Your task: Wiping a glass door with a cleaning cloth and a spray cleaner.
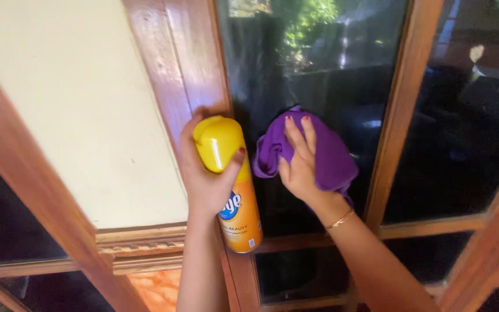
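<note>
Tall orange aerosol spray can with rounded yellow cap (230,186): upright, clenched in left hand (206,173), fingers wrapped round cap and upper body, thumb across front. Crumpled purple cleaning cloth (324,153): pressed flat under right hand (298,164), fingers extended, against dark glass pane (330,69). Thin gold bracelet (340,219) below right palm. Reddish-brown varnished wooden frame (186,63) behind left fingers. Cream wall panel (76,98) beyond.

The spray can (232,190) is orange with a yellow cap, held nearly upright in the left hand (206,173), its cap up beside the brown wooden window frame. The purple cloth (333,156) is crumpled and pressed flat against the dark glass pane under the right hand (298,167).
</note>
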